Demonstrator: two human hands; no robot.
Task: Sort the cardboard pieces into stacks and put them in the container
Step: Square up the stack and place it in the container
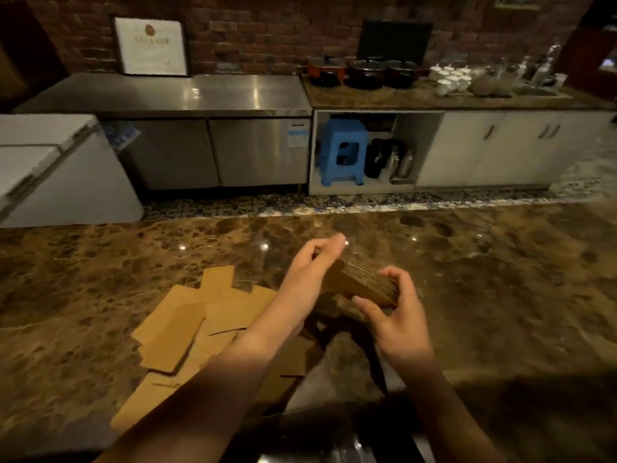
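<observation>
Over the brown marble counter two bare hands hold a stack of cardboard pieces between them, lifted clear of the surface and tilted so its layered edge faces up and toward the camera. The left hand presses flat against the stack's far-left side, fingers straight and together, while the right hand cups the near-right end — thumb under the lower edge, fingers curled over the top. Both hands are closed on the stack. More flat cardboard pieces lie loose and overlapping on the counter to the left, partly beneath the left forearm, some with tabs and slits showing. A dark shape at the bottom edge between the forearms is too blurred to tell apart. Across the aisle stand a steel cabinet, a blue stool in an open cupboard bay, and pots on the back counter.
</observation>
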